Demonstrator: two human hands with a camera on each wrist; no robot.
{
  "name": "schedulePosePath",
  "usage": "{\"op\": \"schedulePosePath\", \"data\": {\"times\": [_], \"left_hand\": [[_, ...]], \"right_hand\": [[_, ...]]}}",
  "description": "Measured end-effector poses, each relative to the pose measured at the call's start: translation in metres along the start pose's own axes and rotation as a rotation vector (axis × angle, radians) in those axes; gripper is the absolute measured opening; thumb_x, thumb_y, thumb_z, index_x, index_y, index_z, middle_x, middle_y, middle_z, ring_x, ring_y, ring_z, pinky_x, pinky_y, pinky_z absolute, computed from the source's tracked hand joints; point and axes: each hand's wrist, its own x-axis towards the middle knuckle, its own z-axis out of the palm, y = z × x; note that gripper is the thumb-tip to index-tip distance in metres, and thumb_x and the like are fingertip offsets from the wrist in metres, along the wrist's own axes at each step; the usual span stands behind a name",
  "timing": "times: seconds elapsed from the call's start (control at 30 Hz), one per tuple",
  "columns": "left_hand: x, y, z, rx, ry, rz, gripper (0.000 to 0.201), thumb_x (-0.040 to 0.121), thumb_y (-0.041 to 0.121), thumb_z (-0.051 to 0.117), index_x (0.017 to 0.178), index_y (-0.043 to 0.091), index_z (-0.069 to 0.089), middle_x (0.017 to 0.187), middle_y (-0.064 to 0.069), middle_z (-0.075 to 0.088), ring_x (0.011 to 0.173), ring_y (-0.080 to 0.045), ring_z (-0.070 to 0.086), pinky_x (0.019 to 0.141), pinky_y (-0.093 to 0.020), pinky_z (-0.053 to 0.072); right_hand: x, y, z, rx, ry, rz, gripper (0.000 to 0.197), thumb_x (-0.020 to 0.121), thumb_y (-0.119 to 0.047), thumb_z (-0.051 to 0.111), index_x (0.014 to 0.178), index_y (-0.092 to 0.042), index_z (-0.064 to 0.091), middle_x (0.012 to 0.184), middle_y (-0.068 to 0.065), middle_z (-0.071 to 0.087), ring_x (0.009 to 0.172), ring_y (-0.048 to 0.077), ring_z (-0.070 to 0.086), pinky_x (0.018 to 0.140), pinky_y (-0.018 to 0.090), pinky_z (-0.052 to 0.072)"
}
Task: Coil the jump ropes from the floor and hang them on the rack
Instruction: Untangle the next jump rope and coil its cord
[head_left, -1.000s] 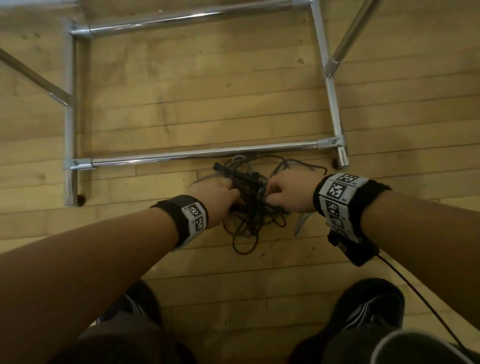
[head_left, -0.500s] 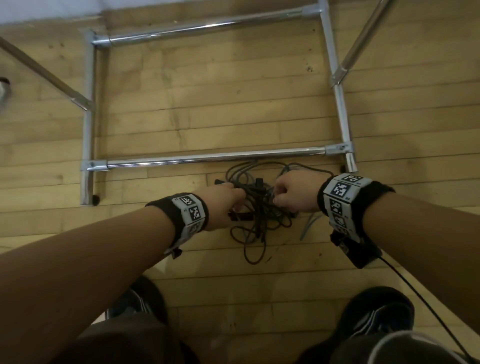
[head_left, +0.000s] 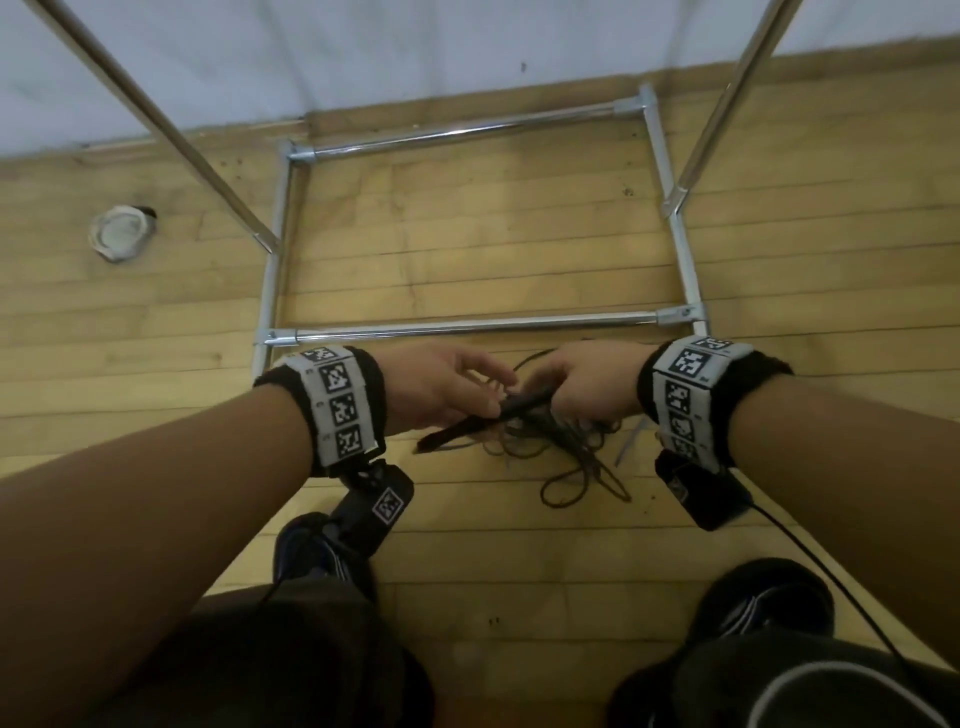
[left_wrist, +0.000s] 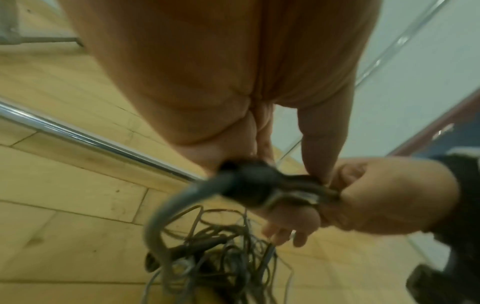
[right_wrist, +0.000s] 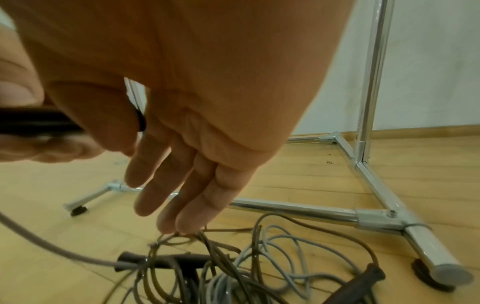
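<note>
Several jump ropes (head_left: 566, 457), dark and grey, lie tangled on the wooden floor just in front of the chrome rack's base bar (head_left: 467, 327). My right hand (head_left: 576, 389) pinches one black handle (head_left: 467, 428) between thumb and forefinger and holds it above the pile. Its other fingers (right_wrist: 176, 195) hang straight down and brush the ropes (right_wrist: 259, 257). My left hand (head_left: 447, 389) hovers beside that handle (left_wrist: 249, 189) with its fingers loose, touching it at most. A grey rope (left_wrist: 161, 216) curves down from the handle. Two more handles (right_wrist: 166, 261) stay in the tangle.
The rack's uprights (head_left: 727, 88) rise at left and right, and its capped foot (right_wrist: 441, 271) stands close to the pile's right side. A round metal floor fitting (head_left: 120, 233) sits far left. My shoes (head_left: 322, 551) are behind the pile. A white wall lies beyond the rack.
Both hands were curled down in the tangle; now they have risen, the right hand has drawn one black handle out, and the left hand's fingers have loosened. The view has tilted up.
</note>
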Motion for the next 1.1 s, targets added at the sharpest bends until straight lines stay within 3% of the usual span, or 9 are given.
{"op": "schedulePosePath", "data": {"times": [0.13,0.33,0.43,0.5,0.67,0.77,0.9,1.0,1.1], "left_hand": [[-0.015,0.001,0.0,-0.121,-0.086,0.114,0.044,0.082,-0.005,0.069,0.12,0.014,0.078,0.102,-0.009,0.075,0.093,-0.027,0.073,0.091,-0.04,0.06],[-0.018,0.0,0.008,-0.271,0.236,0.179,0.027,0.077,-0.003,0.067,0.101,0.007,0.076,0.093,-0.012,0.071,0.087,-0.032,0.075,0.085,-0.047,0.063],[-0.018,0.006,0.015,-0.407,0.276,0.235,0.03,0.089,0.0,0.067,0.118,0.003,0.064,0.103,-0.02,0.076,0.097,-0.039,0.077,0.086,-0.049,0.063],[-0.017,0.013,0.021,-0.467,0.269,0.262,0.053,0.09,-0.001,0.069,0.139,0.007,0.051,0.112,-0.023,0.077,0.103,-0.042,0.076,0.084,-0.047,0.063],[-0.016,0.029,0.024,-0.626,0.357,0.391,0.089,0.102,-0.003,0.054,0.164,0.045,0.011,0.12,-0.03,0.073,0.102,-0.049,0.075,0.076,-0.05,0.064],[-0.024,0.027,0.011,-0.634,0.5,0.366,0.078,0.105,0.002,0.053,0.16,0.05,0.025,0.125,-0.029,0.069,0.096,-0.047,0.077,0.074,-0.051,0.065],[-0.023,0.011,-0.003,-0.108,0.669,0.052,0.033,0.107,0.024,0.06,0.139,0.015,0.057,0.112,-0.014,0.073,0.091,-0.036,0.079,0.078,-0.05,0.066],[-0.031,-0.002,-0.009,-0.017,0.607,-0.21,0.031,0.106,0.031,0.055,0.123,0.009,0.068,0.096,-0.011,0.076,0.08,-0.028,0.077,0.07,-0.041,0.065],[-0.038,-0.001,-0.01,0.084,0.486,-0.234,0.028,0.103,0.029,0.056,0.116,0.013,0.076,0.085,-0.009,0.068,0.063,-0.021,0.066,0.062,-0.035,0.062]], "right_hand": [[-0.01,0.0,0.006,0.224,-0.059,-0.07,0.031,0.095,-0.01,0.06,0.119,-0.025,0.07,0.111,-0.005,0.076,0.099,0.01,0.07,0.087,0.029,0.054],[-0.007,0.013,0.017,0.273,0.034,-0.011,0.021,0.095,-0.017,0.067,0.115,-0.024,0.071,0.109,0.0,0.076,0.098,0.013,0.073,0.094,0.036,0.058],[-0.004,0.013,0.023,0.244,0.024,-0.072,0.04,0.092,-0.018,0.07,0.13,-0.029,0.064,0.123,-0.006,0.07,0.112,0.012,0.066,0.092,0.029,0.056],[-0.003,0.005,0.026,0.211,-0.035,-0.143,0.054,0.091,-0.023,0.073,0.141,-0.034,0.056,0.138,-0.014,0.061,0.125,0.007,0.055,0.093,0.019,0.042],[0.007,-0.016,0.038,-0.091,-0.016,-0.223,0.036,0.097,-0.046,0.061,0.133,-0.047,0.06,0.142,-0.015,0.057,0.125,0.005,0.052,0.097,0.023,0.036],[0.012,-0.023,0.044,-0.049,-0.006,-0.191,0.025,0.1,-0.05,0.052,0.111,-0.04,0.072,0.126,-0.012,0.066,0.117,0.011,0.059,0.098,0.031,0.047],[0.009,-0.021,0.038,0.086,0.078,-0.146,0.039,0.104,-0.049,0.044,0.096,-0.026,0.075,0.096,-0.016,0.077,0.099,0.007,0.066,0.079,0.023,0.044],[0.004,-0.026,0.03,0.158,0.14,-0.142,0.04,0.104,-0.045,0.045,0.097,-0.017,0.071,0.082,-0.005,0.078,0.083,0.011,0.07,0.072,0.027,0.048],[-0.006,-0.036,0.017,0.187,0.182,-0.15,0.038,0.105,-0.041,0.045,0.098,-0.012,0.068,0.071,0.001,0.068,0.059,0.009,0.065,0.067,0.032,0.053]]}}
